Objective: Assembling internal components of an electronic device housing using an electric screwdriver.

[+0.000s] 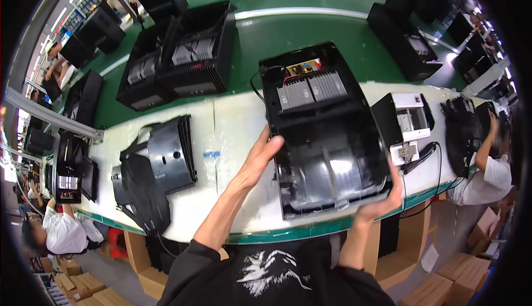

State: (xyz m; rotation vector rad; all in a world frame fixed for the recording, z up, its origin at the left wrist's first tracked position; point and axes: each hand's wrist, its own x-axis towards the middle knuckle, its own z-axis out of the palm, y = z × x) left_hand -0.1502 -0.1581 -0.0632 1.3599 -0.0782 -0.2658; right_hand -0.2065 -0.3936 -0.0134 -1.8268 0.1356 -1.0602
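A large black plastic appliance housing (332, 167) is tilted at the bench edge in front of me, its open side up. At its far end sit silver-grey finned blocks (310, 91) beside a small circuit board (299, 69) with red wires. My left hand (261, 153) grips its left side, thumb on the rim. My right hand (392, 195) is wrapped round the near right corner; the fingers beneath are hidden. A black cable (255, 84) loops from the far left corner.
Left on the white bench (221, 123) lie dark plastic shells (172, 153) with black cords. A white device (410, 117) and an electric screwdriver (424, 153) lie right. Similar housings (188, 56) stand on the green conveyor (299, 26). Co-workers (487, 178) flank the bench; cardboard boxes (465, 273) are below.
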